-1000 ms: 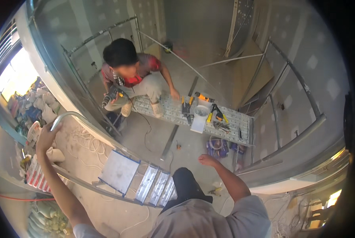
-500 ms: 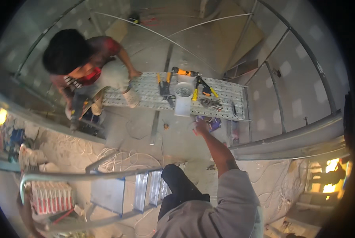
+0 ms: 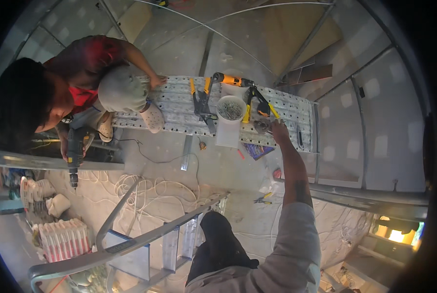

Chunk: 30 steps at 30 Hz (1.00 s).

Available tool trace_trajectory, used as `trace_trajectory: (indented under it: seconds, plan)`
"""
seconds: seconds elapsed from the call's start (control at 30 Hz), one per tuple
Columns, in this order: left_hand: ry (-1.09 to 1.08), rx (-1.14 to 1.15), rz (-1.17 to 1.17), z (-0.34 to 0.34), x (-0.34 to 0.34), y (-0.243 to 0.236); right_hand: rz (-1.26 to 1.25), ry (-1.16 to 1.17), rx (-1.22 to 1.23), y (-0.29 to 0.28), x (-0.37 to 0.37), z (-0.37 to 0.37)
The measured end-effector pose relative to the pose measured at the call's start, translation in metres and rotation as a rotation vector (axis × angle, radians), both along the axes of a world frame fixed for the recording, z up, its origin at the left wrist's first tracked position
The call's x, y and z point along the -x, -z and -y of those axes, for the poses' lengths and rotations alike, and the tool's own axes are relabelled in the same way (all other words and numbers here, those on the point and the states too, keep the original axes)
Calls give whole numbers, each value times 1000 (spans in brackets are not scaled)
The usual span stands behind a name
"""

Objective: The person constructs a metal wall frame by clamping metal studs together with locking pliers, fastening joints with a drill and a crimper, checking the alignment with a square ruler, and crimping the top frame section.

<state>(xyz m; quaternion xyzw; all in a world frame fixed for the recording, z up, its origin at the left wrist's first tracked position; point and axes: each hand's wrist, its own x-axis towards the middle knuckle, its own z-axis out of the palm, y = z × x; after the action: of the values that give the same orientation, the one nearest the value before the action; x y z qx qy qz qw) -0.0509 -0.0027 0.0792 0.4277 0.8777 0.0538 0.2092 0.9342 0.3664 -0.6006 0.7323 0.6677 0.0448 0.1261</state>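
My right hand [image 3: 279, 131] reaches over the front right of a perforated metal plank [image 3: 184, 115]. It is at the end of a yellow handle of the yellow-and-black hand tool [image 3: 249, 105], beside dark metal tools [image 3: 262, 127]. The fingers are too small and covered to show whether they grip anything. My left hand is out of sight. Left of these tools, a white bucket [image 3: 230, 108] holds many small metal pieces, probably screws. An orange-and-black power tool [image 3: 233, 79] lies behind it, and yellow-handled snips [image 3: 201, 100] lie to its left.
A co-worker [image 3: 98, 63] sits at the plank's left end with a corded drill [image 3: 75, 154]. A stepladder [image 3: 140, 234] stands at my lower left, near coiled white cable [image 3: 147, 190]. Below the plank lie a purple packet [image 3: 257, 150] and yellow-handled pliers [image 3: 263, 198].
My right hand has moved up and right, from beside the purple packet to the tools on the plank. The co-worker leans further left, and the drill shows lower. My view has shifted.
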Motion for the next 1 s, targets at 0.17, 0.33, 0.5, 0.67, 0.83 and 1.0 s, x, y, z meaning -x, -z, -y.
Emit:
trace_trajectory:
  seconds: [0.17, 0.33, 0.5, 0.67, 0.83, 1.0]
  plan:
    - [-85, -204, 39, 42, 39, 17, 39, -32, 55, -73, 36, -12]
    - [-61, -362, 70, 70, 66, 65, -615, 79, 188, -63, 34, 17]
    - [-163, -206, -53, 38, -23, 27, -1167, 246, 1076, -117, 152, 68]
    - [-283, -567, 159, 23, -26, 77, -1282, 142, 1504, -185, 219, 101]
    - [-28, -360, 79, -21, -88, 11, -1377, 61, 1363, -305, 317, 140]
    - [4, -403, -81, -14, -80, 25, -1275, -284, 1564, -415, 391, 150]
